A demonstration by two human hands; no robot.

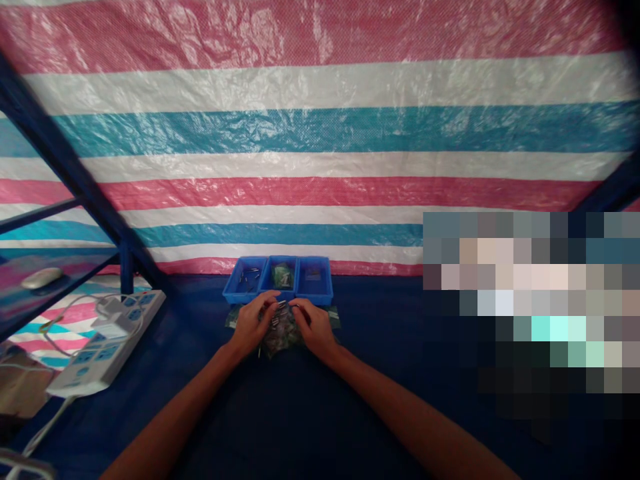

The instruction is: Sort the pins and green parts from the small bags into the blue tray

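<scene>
A pile of small shiny metal pins [275, 321] lies on a crumpled clear plastic bag [280, 343] on the dark blue table. At the left of the pile is my left hand [254, 325], thumb and fingers bent toward each other by the pins. My right hand [316, 328] is at the pile's right edge with its fingers curled in close. Whatever sits between the fingertips of either hand is too small to make out. Just beyond the hands stand a left blue tray [229, 293] with a few pins, a middle blue tray [273, 259] with a green-tinted packet, and a right blue tray [327, 287].
A white power strip [107, 357] with a plugged-in adapter [114, 319] and cables lies at the left. A white mouse [42, 279] rests on a shelf there. Behind the table hangs a striped tarp [310, 130] between blue metal posts. The right side is blurred out.
</scene>
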